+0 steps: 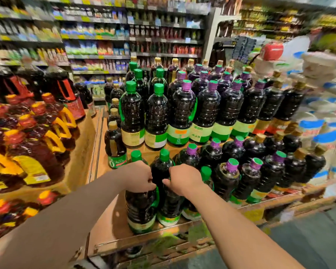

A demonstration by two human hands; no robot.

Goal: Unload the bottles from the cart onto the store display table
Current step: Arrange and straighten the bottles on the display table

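Observation:
Three dark bottles with green caps stand at the front of the wooden display table [113, 226]. My left hand [139, 176] grips the upper part of the leftmost bottle [141, 208], fingers curled by its green handle. My right hand [183, 180] grips a green-capped bottle [206, 176] on the right, which it mostly hides. Between the hands stands another dark bottle [166, 195] with a green cap. The cart is not in view.
Behind stand rows of dark bottles with purple caps [211, 111] and green caps [132, 115] on a raised tier. Red-and-yellow-handled bottles [33, 144] fill a display to the left. White and blue packages [322, 133] are stacked on the right. Store shelves [97, 39] line the back.

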